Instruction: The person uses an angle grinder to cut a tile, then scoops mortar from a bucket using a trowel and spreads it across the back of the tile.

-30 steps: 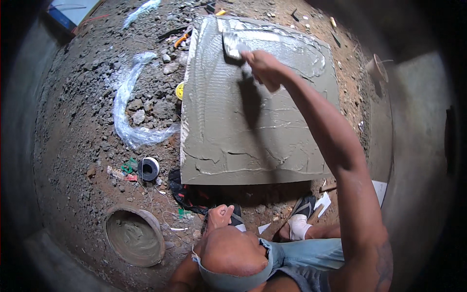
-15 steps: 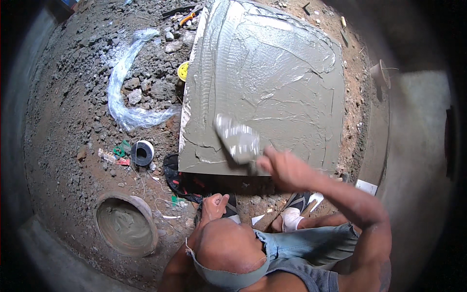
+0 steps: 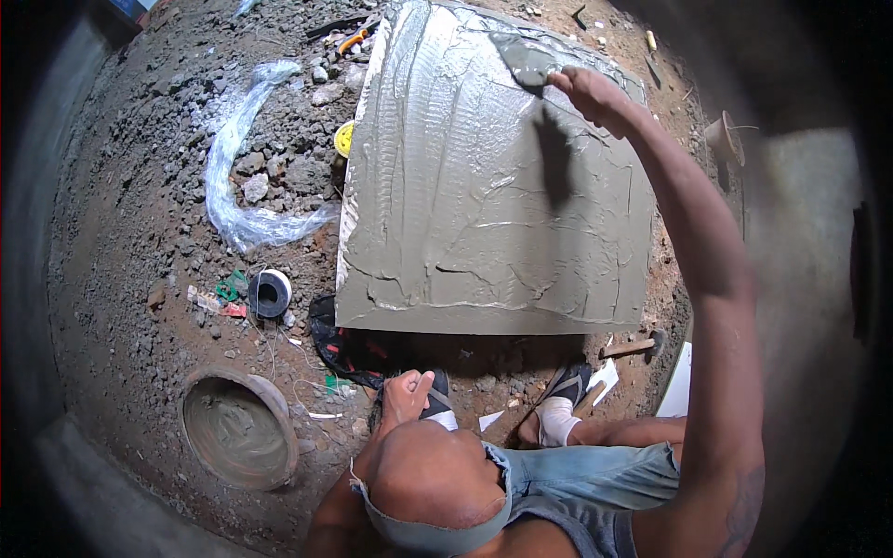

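Note:
My right hand (image 3: 595,98) is wrapped round the handle of a trowel (image 3: 527,61). Its blade rests on or just over the wet grey mortar near the far edge of a large square slab (image 3: 484,321), and I cannot tell which. Smeared mortar (image 3: 502,214) covers the slab's top, with ridges along the left side and creases toward the near edge. My left hand (image 3: 406,396) is curled into a loose fist beside my foot, off the slab, with nothing visible in it.
A round bowl of mortar (image 3: 290,437) sits at the near left. Beyond it lie a spool (image 3: 271,294), plastic wrap (image 3: 223,186) and rubble. A yellow round object (image 3: 344,139) touches the slab's left side. A hammer (image 3: 633,348) lies at the near right, pliers (image 3: 353,41) at the far left.
My right hand has carried the trowel from the slab's near middle to its far right part, stretching the arm out. The mortar shows fresh marks near the middle. My left hand stays put.

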### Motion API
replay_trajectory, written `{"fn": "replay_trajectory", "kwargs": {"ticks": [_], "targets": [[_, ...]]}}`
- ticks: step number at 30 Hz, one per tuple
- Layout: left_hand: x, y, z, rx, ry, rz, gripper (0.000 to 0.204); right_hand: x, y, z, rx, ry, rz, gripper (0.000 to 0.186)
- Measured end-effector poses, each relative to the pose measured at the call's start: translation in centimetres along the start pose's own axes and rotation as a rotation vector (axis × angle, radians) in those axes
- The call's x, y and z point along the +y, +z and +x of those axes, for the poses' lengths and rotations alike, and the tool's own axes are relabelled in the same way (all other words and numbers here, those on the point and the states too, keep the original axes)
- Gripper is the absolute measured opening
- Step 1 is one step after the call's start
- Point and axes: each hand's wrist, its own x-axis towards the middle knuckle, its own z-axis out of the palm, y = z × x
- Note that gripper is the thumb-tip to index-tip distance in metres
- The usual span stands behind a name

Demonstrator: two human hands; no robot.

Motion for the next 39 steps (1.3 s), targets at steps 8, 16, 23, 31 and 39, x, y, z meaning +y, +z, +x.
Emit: {"fn": "replay_trajectory", "kwargs": {"ticks": [8, 16, 23, 31, 39], "targets": [[-0.4, 0.5, 0.1, 0.022, -0.01, -0.036, 0.045, -0.8, 5.7, -20.4, -0.285, -0.248, 0.075, 0.035], [0.6, 0.6, 0.3, 0.014, -0.041, 0.051, 0.046, 2.4, 3.3, -23.8, -0.504, -0.257, -0.177, 0.036], [0.4, 1.6, 0.3, 0.096, -0.029, 0.039, 0.047, 9.6, 1.2, -6.6, 0.089, -0.142, -0.146, 0.041], [0.9, 1.7, 0.2, 0.037, -0.062, 0.064, 0.044, 9.4, 0.6, -16.3, -0.497, 0.292, 0.409, 0.043], [1.3, 1.9, 0.5, 0.022, -0.082, 0.088, 0.046, 8.1, 2.4, -31.1, -0.723, -0.096, -0.17, 0.039]]}}
